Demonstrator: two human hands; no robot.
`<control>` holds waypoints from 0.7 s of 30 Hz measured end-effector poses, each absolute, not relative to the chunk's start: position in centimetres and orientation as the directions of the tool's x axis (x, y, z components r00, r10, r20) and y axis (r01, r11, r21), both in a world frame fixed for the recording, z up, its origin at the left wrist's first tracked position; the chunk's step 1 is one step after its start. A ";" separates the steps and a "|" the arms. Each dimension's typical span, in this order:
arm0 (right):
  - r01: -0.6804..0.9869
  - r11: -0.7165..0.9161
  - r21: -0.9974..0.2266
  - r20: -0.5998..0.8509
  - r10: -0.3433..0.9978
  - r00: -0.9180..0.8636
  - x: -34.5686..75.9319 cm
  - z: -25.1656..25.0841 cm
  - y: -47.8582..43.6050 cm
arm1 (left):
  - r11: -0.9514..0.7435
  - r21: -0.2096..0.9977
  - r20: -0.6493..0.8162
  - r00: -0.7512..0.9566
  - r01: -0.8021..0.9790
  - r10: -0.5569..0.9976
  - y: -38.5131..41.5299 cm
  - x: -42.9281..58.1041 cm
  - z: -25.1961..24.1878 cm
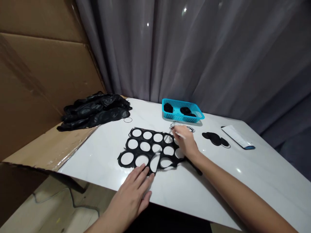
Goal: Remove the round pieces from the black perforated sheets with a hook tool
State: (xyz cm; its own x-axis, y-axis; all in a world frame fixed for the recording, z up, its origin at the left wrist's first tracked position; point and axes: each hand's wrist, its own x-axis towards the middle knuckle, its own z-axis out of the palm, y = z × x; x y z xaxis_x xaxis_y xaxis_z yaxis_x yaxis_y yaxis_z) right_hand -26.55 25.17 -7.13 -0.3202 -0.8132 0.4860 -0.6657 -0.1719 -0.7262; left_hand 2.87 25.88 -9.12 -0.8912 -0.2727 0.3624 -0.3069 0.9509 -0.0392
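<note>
A thin black sheet (139,150) with rows of round cut-out holes lies flat on the white table. My left hand (136,191) rests on its near edge, fingers stretched out and lying flat. Over the sheet's far right part, my right hand (186,140) is closed around a slim pale tool (180,135); its exact kind is hard to make out. That hand hides some of the holes beneath it. Thin black rings (191,129) lie just beyond the right hand. To the right sit several small black discs (215,138), partly overlapping.
A blue plastic basket (200,115) holding black pieces stands at the back. Crumpled black sheets (94,110) are heaped at the left, beside a cardboard box (43,64). A folded white and blue packet (236,136) lies at the right. Grey curtain (136,48) hangs behind the table (243,181).
</note>
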 end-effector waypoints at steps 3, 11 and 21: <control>-0.586 -0.102 -0.804 0.427 -0.785 -0.449 -29.1 -6.5 22.4 | 0.950 -0.047 0.368 -0.889 -0.309 -0.271 26.0 3.1 -9.2; -0.063 0.018 -0.998 -0.011 -0.995 -0.102 -21.2 -7.7 22.5 | 0.892 -0.083 0.443 -0.819 -0.444 -0.366 25.5 5.3 -9.7; -0.157 -0.028 -0.987 0.007 -0.990 0.138 -16.1 -7.6 26.7 | 0.899 -0.103 0.419 -0.838 -0.426 -0.349 25.3 6.2 -10.3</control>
State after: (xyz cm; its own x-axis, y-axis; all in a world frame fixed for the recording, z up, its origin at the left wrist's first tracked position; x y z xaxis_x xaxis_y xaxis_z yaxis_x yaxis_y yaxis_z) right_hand -16.14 26.71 -7.55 0.1377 -0.9905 0.0066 -0.1568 -0.0283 -0.9872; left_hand 6.22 25.34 -10.27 -0.8381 -0.3494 0.4188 -0.4263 0.8987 -0.1034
